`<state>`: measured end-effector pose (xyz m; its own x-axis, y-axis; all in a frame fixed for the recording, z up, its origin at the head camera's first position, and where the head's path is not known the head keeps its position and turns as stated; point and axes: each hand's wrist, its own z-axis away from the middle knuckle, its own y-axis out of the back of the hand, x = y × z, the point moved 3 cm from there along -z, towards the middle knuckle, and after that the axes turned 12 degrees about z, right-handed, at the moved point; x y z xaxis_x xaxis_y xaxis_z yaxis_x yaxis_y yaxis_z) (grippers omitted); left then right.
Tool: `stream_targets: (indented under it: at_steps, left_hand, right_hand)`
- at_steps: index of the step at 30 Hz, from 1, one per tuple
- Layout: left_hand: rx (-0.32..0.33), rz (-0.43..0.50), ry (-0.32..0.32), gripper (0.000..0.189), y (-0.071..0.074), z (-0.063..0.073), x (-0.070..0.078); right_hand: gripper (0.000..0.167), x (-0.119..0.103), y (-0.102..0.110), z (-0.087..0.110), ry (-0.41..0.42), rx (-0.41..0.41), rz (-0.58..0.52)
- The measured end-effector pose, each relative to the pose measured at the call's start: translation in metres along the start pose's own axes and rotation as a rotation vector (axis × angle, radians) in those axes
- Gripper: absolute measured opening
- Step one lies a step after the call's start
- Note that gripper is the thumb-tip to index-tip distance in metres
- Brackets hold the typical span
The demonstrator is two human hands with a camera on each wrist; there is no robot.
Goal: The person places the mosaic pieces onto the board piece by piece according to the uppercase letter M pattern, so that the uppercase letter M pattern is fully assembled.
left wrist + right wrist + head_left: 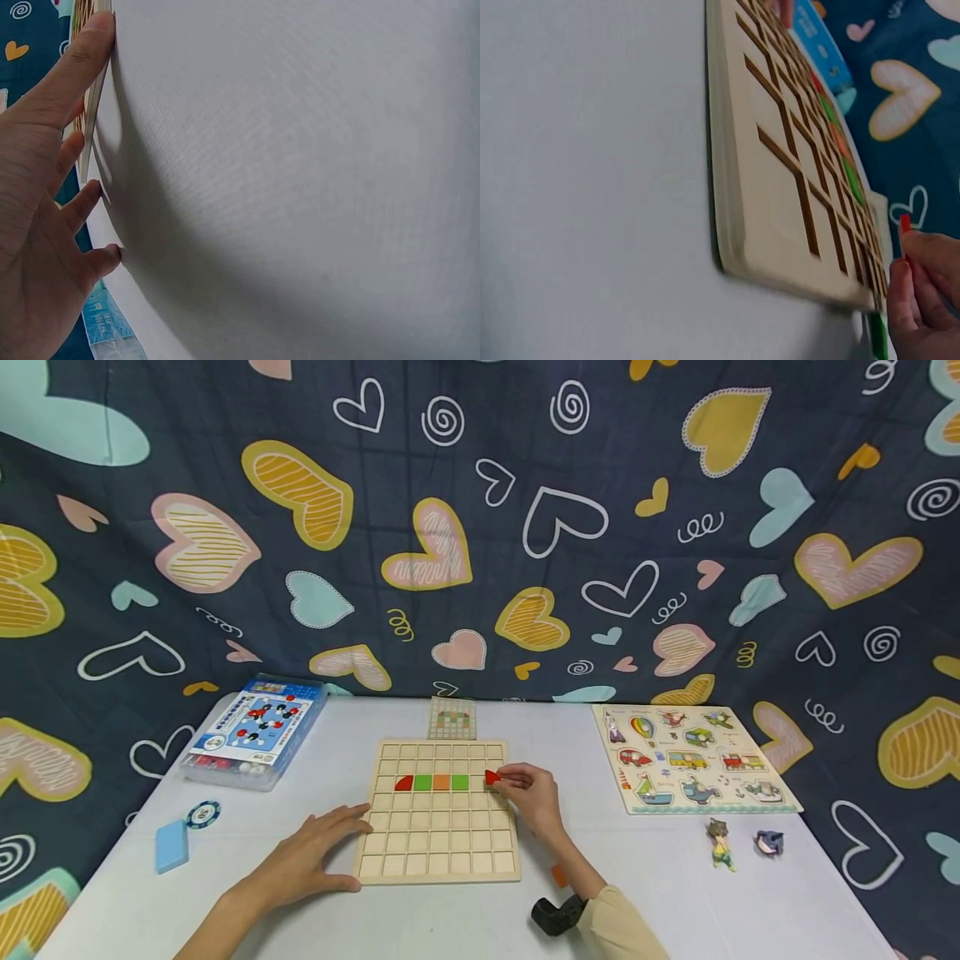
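A wooden grid board lies flat on the white table. One of its upper rows holds a red curved piece, two green squares and an orange square between them. My right hand pinches another red piece between thumb and finger, above the board's right side in that row. My left hand touches the board's left edge, its fingers spread; in the left wrist view the thumb meets the board's side. Behind the board lies a small pattern card.
An orange piece lies beside my right forearm, near a black device. In the right wrist view a green piece shows below the hand. Left are a boxed set, blue block and chip; right, a picture puzzle and two figurines.
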<state>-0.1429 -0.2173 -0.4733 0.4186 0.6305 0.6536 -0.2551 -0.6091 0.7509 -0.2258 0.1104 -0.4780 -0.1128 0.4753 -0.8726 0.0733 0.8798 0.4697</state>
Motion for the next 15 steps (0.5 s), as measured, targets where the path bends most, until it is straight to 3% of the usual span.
stream_targets:
  at_steps: [15]
  left_hand:
    - [0.003,0.003,-0.001,0.068,0.0,0.002,0.002]
  right_hand:
    - [0.014,-0.012,-0.018,-0.002,0.168,0.004,0.187]
